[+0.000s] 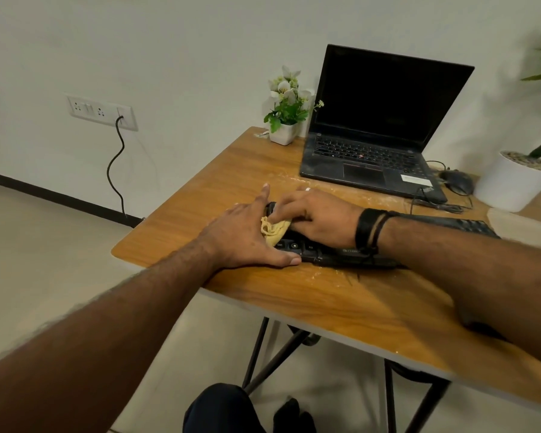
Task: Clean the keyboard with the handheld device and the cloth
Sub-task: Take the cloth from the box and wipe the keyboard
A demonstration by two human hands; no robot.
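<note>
At the near left end of the black keyboard (331, 253), which is lying across the wooden table (341, 301), the left hand (247, 239) is resting flat with fingers relaxed and spread, thumb touching the keyboard's front edge, grasping nothing. Just beyond it the right hand (319, 218) is curling over a yellow cloth (274, 231), pressing it onto the keys at that left end. Farther back an open laptop (378, 126) is sitting with its screen dark, a small potted flower plant (286, 110) is standing to its left, and a black mouse (456, 181) is lying to its right.
</note>
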